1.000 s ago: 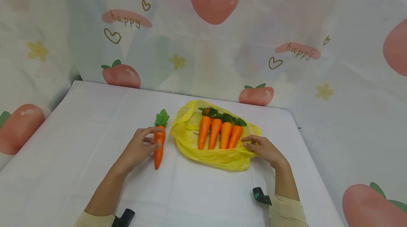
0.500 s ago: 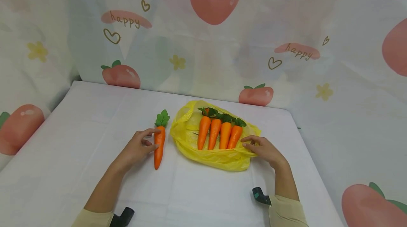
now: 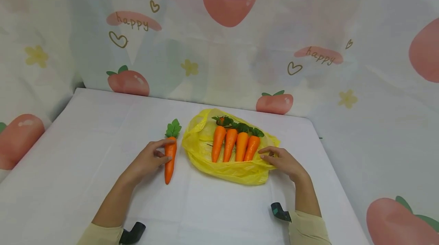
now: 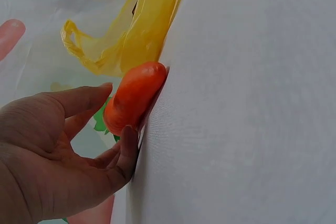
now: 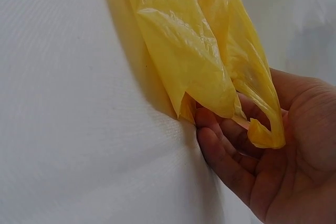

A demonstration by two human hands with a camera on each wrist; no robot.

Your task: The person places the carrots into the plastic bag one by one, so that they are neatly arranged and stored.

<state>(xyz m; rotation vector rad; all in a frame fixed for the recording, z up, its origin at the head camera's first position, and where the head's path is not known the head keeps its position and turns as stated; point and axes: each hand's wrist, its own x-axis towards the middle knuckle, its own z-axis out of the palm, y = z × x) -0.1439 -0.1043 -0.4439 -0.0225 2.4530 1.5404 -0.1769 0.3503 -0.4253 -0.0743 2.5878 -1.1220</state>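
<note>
A single orange carrot with green leaves lies on the white-covered table, left of the yellow plastic bag. My left hand has its thumb and fingers around the upper part of this carrot; in the left wrist view the carrot sits between them, low against the cloth. Several more carrots lie side by side in the bag's mouth, leaves toward the back. At the bag's right end my right hand holds its edge. The right wrist view shows the bag bunched between thumb and fingers.
A white cloth covers the table. Behind it hangs a backdrop printed with fruit and the word happy. Black wrist devices stick out from both sleeves.
The head view has shifted very slightly. Both hands, the carrots and the bag stay in nearly the same places; the left fingers have moved only a little at the carrot.
</note>
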